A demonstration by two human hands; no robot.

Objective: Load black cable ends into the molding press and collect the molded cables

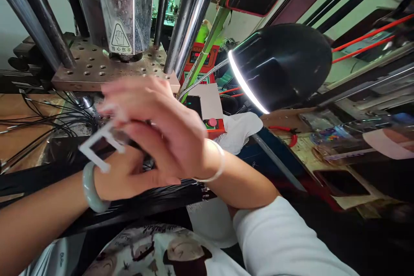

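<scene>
We find both hands together before the press (113, 17): left hand (126, 179) beneath, right hand (161, 133) blurred above, closed on a white plastic piece (98, 144). The black cable bundle (145, 198) beneath lies unsorted; progress cannot be told.

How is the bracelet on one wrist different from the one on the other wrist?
The bangle on the left wrist is thick and pale green, while the bracelet on the right wrist is thin and whitish. The bangle sits in plain sight below the left hand; the bracelet curves behind the right hand, which lies on top and is blurred. Both are smooth rings worn snug at the wrist.
</scene>
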